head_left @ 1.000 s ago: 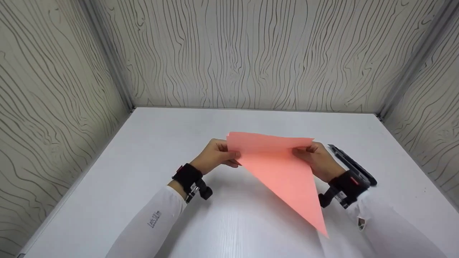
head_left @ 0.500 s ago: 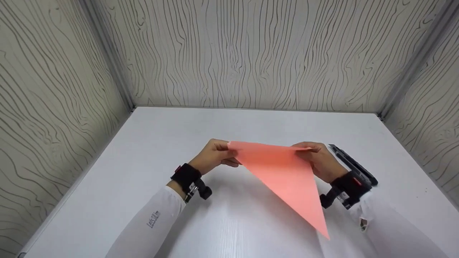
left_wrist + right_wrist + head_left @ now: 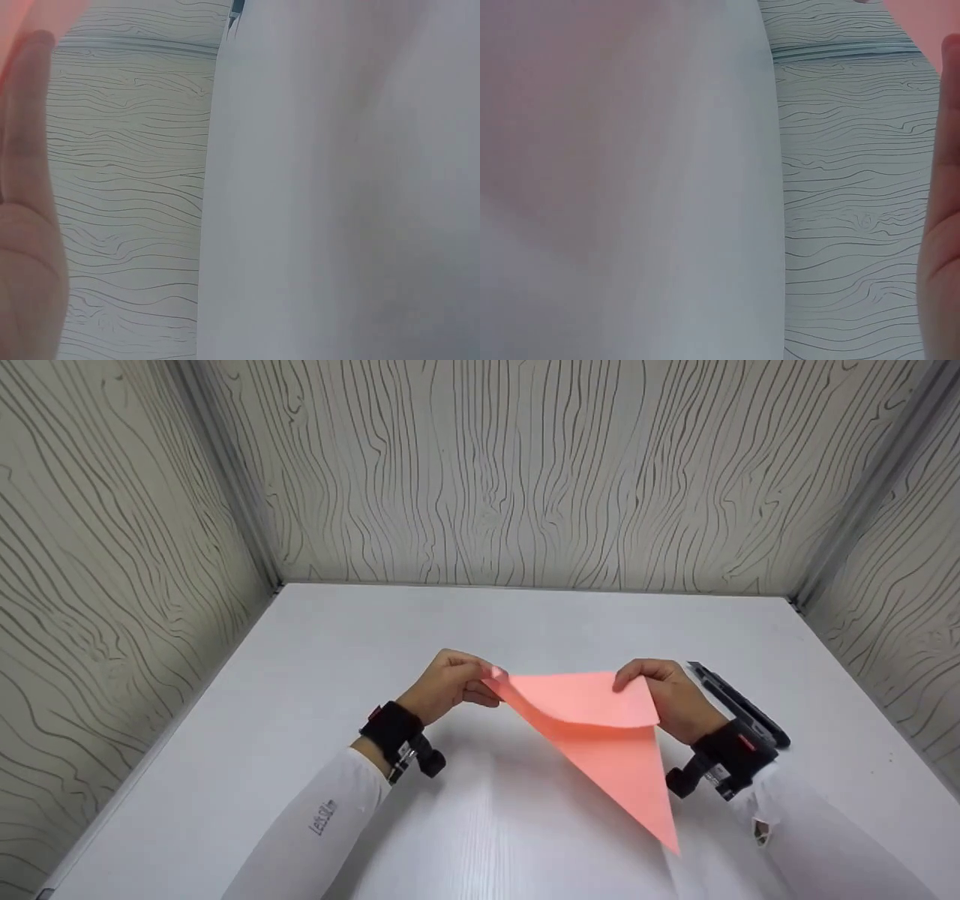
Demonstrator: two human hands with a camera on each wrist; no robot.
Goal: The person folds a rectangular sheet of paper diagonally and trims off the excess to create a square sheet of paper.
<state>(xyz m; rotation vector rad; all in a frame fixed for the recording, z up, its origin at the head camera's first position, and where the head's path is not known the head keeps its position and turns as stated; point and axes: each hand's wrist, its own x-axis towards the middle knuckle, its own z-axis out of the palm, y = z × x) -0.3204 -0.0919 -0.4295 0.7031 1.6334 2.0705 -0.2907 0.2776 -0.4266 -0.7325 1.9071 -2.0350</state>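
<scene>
A sheet of pink paper [image 3: 622, 772] hangs between the two hands above the white table. Its top part is folded over toward the person as a flap, and the lower part tapers to a point at the lower right. My left hand [image 3: 448, 684] pinches the sheet's left corner, where the paper curls. With fingers over the fold and the thumb hidden behind the paper, my right hand [image 3: 667, 697] grips the upper right part. In the left wrist view a strip of the pink paper [image 3: 22, 30] shows at the fingertip.
A black utility knife [image 3: 739, 705] lies on the white table [image 3: 337, 637], just beyond the right wrist. Wood-patterned panels [image 3: 487, 472] stand at the back and on both sides. Each wrist wears a black strap with a small camera.
The paper's top edge, upright a second ago, has tipped toward the person and now lies folded down as a flap. The right fingers have come over the fold; the left hand has barely moved.
</scene>
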